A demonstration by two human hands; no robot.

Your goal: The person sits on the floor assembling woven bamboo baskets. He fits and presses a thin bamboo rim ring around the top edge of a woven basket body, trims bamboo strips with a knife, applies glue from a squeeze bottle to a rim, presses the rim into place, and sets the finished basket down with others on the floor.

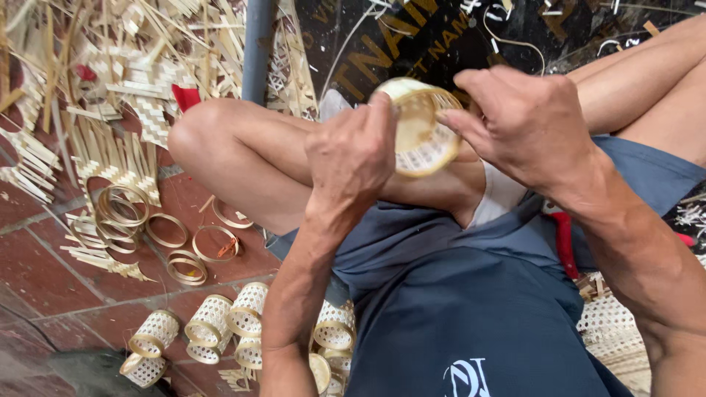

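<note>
**Woven cup in hand, rim stage**

Head view: my left hand (351, 151) and right hand (526, 121) both grip one small woven cup (421, 126) above my knee, fingers closed on its rim. Finished cups (213, 323) lie on the tiled floor (44, 272); loose rings (168, 230) and bamboo strips (110, 81) remain, apparently unused.

A small pale woven bamboo cylinder (421, 126) with a lattice wall; tilted, open end facing down-left; upper centre of the frame.
</note>
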